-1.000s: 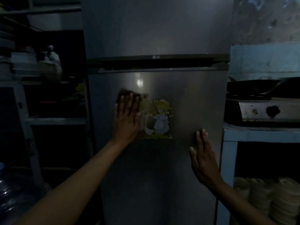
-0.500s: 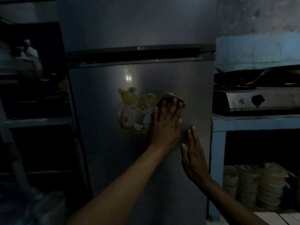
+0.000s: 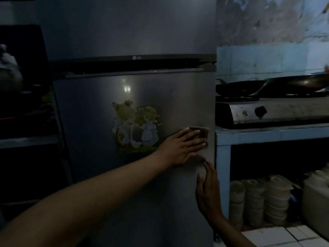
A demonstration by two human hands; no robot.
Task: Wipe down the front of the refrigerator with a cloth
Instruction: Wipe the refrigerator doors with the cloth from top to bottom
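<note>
Since a second ago our left hand (image 3: pixel 183 147) has swept the cloth (image 3: pixel 200 131) across the lower door, from 9 o'clock of the sticker (image 3: pixel 136 126), over it, out to its 3 o'clock. The sticker, half covered before, now shows in full. The cloth sits near the door's right edge, flat under straight fingers: pressed, not gripped. Only its far corner shows past the fingertips.

Our right hand (image 3: pixel 207 190) has stayed flat on the door at 5 o'clock of the left, fingers straight, holding nothing. The two hands are now just apart.

Our read: one horizontal pass across mid-door is done and the stroke has run out of door. The next pass likely reverses lower down, where the right hand is in the way. The freezer door above shows no contact in these frames; the fridge (image 3: pixel 138 175) below hand level hasn't been touched either.

Surface: smooth grey metal with a small glare spot at 11 o'clock of the sticker. The light's too dim to judge dirt or wetness.

Room: stove (image 3: pixel 270 111) with two pans on a blue counter at 3 o'clock, stacked containers (image 3: pixel 258 200) on the shelf under it, dark shelving at 9 o'clock, peeling wall at 1 o'clock.
</note>
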